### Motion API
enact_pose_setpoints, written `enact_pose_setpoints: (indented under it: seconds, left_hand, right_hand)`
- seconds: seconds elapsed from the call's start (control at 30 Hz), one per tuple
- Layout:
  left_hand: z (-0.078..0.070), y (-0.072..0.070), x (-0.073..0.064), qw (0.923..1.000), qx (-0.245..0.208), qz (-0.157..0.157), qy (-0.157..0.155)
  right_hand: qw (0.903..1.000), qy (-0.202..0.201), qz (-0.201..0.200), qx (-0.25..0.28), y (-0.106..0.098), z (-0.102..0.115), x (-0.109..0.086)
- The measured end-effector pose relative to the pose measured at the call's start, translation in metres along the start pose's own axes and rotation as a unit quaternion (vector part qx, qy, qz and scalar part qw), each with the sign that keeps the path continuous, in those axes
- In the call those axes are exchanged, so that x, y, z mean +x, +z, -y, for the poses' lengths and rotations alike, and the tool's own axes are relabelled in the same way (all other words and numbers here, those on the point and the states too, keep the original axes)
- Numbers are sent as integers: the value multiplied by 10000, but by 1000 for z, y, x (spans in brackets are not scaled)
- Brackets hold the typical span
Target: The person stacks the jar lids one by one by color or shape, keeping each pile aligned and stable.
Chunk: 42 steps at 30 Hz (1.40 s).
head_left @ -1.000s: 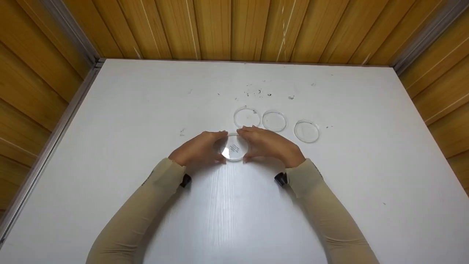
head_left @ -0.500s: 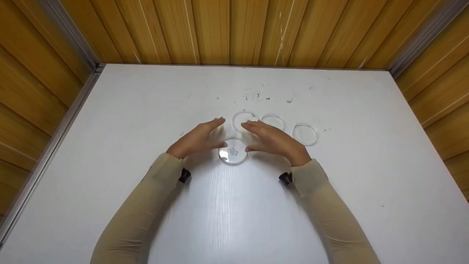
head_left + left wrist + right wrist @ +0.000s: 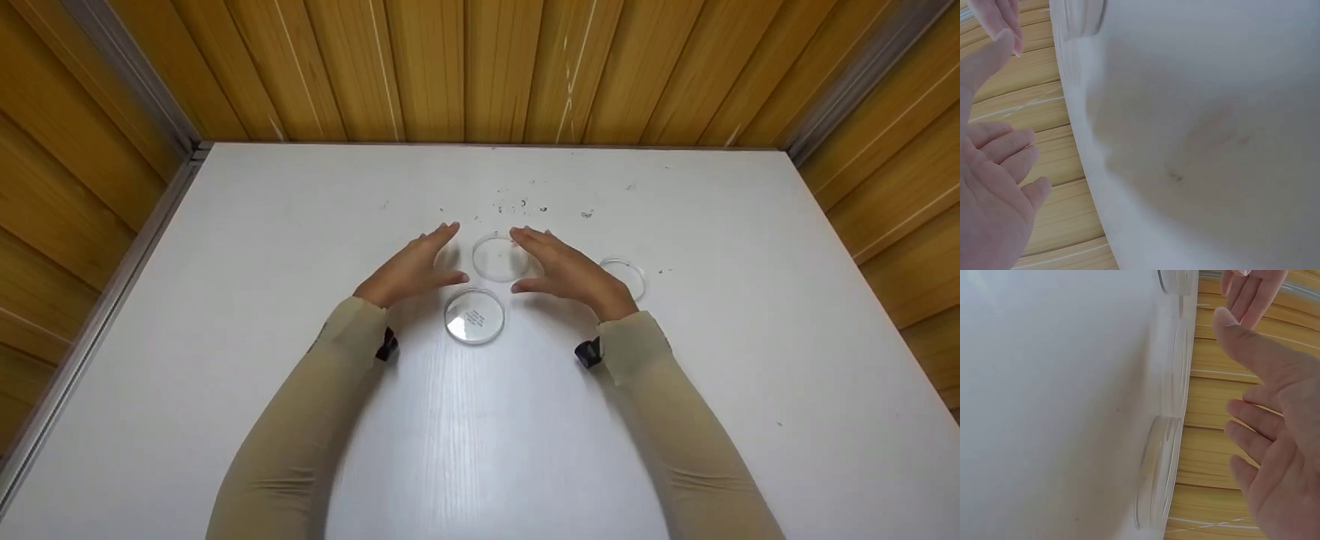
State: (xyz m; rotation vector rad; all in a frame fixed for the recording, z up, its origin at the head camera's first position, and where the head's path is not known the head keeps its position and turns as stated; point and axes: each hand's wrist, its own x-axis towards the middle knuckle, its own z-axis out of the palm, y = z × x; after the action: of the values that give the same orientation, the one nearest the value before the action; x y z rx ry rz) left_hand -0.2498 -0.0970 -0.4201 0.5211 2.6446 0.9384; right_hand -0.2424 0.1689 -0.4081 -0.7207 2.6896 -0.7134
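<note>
Closest to me on the white table lies a round clear petri dish (image 3: 475, 316) with dark print at its centre. Just behind it is a clear dish part (image 3: 499, 259), flat on the table. My left hand (image 3: 416, 266) is over the left side of the pair, fingers spread and holding nothing. Facing it from the other side, my right hand (image 3: 570, 274) has its thumb apart from the fingers and is bare of any object. In the right wrist view, a clear dish (image 3: 1158, 472) stands below that hand, beside another low clear rim (image 3: 1176, 371).
Farther right, another clear dish part (image 3: 628, 279) shows partly behind my right hand. Dark specks (image 3: 543, 209) mark the table toward the back. Yellow wood-look panels (image 3: 435, 71) wall in the far edge and the sides.
Both hands have let go of the printed petri dish and moved forward, spreading around the clear part behind it. My right hand now covers the middle dish part, visible before. The view has tilted slightly upward.
</note>
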Motion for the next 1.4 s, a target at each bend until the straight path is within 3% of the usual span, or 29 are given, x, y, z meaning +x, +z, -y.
enact_pose_setpoints:
  seconds: [0.6,0.73,0.93,1.4]
  left_hand:
    - [2,10,36,9982,121,558,-185]
    - [1,13,38,9974,112,661,-260]
    - [-2,15,41,9975,309,629,-50]
    - [-4,15,39,9982,280,503,-162]
  right_hand:
    - [9975,543,457,42,-1,-14,29]
    - [9964,633,529,214,2,-15,30]
    - [9957,678,589,211,4,-14,30]
    - [9980,496,343,205,10,-12,31]
